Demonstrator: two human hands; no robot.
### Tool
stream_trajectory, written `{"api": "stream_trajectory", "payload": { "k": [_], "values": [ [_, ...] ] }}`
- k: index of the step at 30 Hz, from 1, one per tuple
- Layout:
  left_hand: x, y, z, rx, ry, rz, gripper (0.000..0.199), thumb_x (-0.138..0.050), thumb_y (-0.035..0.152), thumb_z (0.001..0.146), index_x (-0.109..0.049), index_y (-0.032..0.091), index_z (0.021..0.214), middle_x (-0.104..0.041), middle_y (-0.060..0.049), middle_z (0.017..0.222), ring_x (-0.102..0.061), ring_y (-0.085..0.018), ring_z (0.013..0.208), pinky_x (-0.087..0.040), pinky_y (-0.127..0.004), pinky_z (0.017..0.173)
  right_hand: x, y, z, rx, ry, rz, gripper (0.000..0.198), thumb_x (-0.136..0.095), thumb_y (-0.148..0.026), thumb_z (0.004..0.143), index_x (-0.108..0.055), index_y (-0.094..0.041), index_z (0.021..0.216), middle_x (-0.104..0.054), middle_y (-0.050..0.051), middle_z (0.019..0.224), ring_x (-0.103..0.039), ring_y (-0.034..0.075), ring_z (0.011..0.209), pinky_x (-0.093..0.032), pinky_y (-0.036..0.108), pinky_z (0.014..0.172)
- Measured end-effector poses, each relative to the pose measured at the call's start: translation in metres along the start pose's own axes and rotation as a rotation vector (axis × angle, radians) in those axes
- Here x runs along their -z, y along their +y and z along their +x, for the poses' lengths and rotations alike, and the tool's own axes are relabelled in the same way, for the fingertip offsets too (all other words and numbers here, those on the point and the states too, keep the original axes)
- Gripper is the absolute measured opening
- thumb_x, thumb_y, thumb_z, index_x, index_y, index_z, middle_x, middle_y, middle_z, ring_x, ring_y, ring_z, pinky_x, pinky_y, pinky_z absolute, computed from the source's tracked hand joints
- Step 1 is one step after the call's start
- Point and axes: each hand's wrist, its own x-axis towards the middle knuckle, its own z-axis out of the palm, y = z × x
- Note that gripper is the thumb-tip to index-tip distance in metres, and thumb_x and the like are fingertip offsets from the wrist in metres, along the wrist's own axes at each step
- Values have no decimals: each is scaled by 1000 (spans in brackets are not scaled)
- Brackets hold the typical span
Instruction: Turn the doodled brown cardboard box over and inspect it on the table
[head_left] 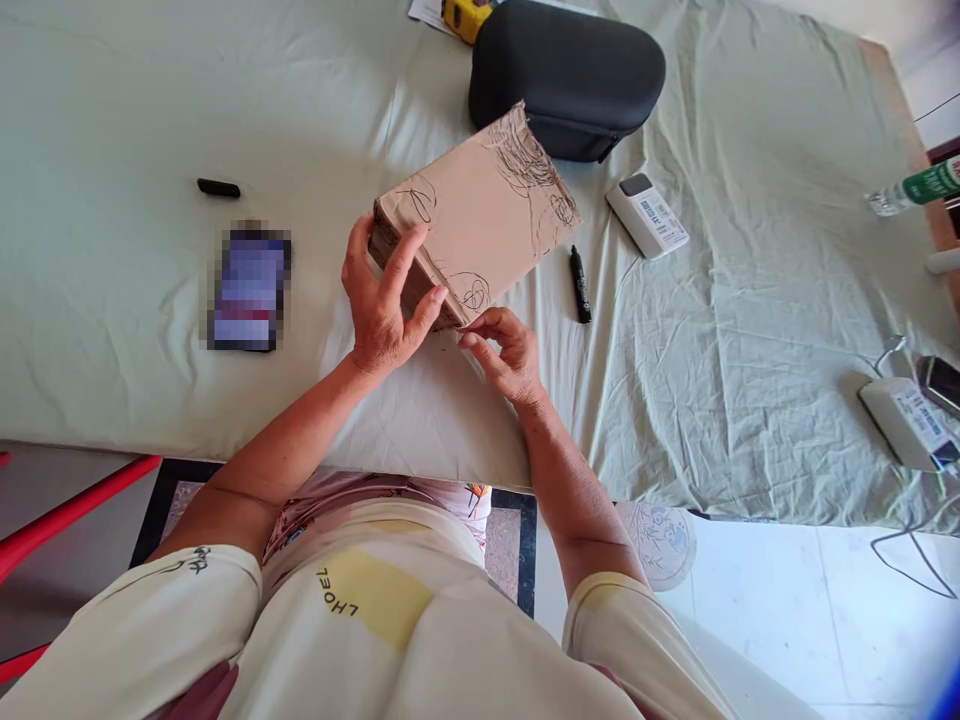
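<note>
A brown cardboard box (480, 210) with black scribbles near its corners lies tilted on the cloth-covered table. My left hand (382, 310) grips its near left side, with the thumb and a finger over the top edge and the other fingers along the side. At the nearest corner, my right hand (506, 350) pinches the box's edge between thumb and forefinger. Whether a loose flap or tape sits in that pinch is too small to tell. Just right of the box lies a black marker (580, 285); its likely cap (218, 188) is far to the left.
Behind the box stands a black zip case (566, 70), with a yellow tool (466, 16) beside it. A white power bank (647, 216) lies to the right, a blurred-out phone (250, 290) to the left. Another white device (911, 425) and a green-labelled bottle (919, 188) are far right.
</note>
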Motion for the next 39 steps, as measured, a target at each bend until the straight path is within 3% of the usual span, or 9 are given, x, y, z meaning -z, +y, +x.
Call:
{"api": "stream_trajectory", "payload": {
  "k": [5,10,14,17,20,25,28,32,39],
  "values": [
    [-3,2,-2,-67,-69,-6,69,-52,78,98,-57,35,151,-21,-4,181,-11,-41,170,-16,-65,138,-3,1,1,27,-25,-21,25,-70,-49,99,-68,-24,103,-74,2,98,-71,13,82,-61,30,79],
    [-6,9,-4,-78,-156,-63,66,-63,77,92,-65,34,141,-18,-5,182,-7,-43,170,-21,-68,136,-7,5,2,121,-70,-72,23,-68,-47,100,-68,-25,107,-73,3,102,-69,13,83,-61,29,75],
    [-10,6,-4,-56,-147,-88,65,-69,74,90,-65,32,139,-21,-7,181,-13,-43,170,-30,-65,134,-9,7,-1,182,-29,-39,20,-66,-43,102,-66,-27,112,-73,2,101,-69,13,82,-61,29,74],
    [-12,2,-4,-46,-115,-130,55,-63,69,96,-65,32,137,-33,-7,175,-25,-38,167,-31,-63,134,-9,8,-3,224,31,-17,40,-65,-46,103,-57,-33,140,-73,0,100,-69,13,80,-60,29,73],
    [-12,-1,-5,-71,-130,-116,46,-57,64,101,-65,33,135,-41,-4,171,-30,-36,166,-26,-64,135,-9,7,-3,263,-36,-113,58,-56,-50,107,-41,-34,161,-73,-1,97,-66,14,76,-60,30,73],
    [-10,-3,-9,-163,-165,-60,37,-48,54,107,-67,35,133,-45,-2,170,-30,-35,166,-25,-64,137,-8,10,-1,250,-142,-281,65,-45,-56,110,-36,-27,167,-77,5,108,-61,13,68,-60,30,73],
    [-9,-5,-7,-151,-190,-38,38,-46,54,108,-70,34,129,-50,-4,166,-33,-34,164,-30,-62,136,-2,14,0,184,-73,-368,67,-45,-58,110,-35,-26,168,-76,3,97,-59,12,63,-57,27,70],
    [-7,-8,-3,-167,-210,-40,35,-46,52,109,-69,32,127,-60,-7,156,-44,-32,159,-38,-63,131,15,21,3,103,116,-444,70,-48,-57,109,-33,-24,169,-74,0,86,-64,14,68,-56,27,71],
    [0,-14,4,-153,-169,-86,31,-45,49,110,-68,33,125,-63,-6,152,-53,-29,152,-43,-59,129,48,33,9,-30,433,-538,77,-51,-53,106,-26,-22,171,-76,1,84,-69,17,69,-57,32,75]
  ]
}}
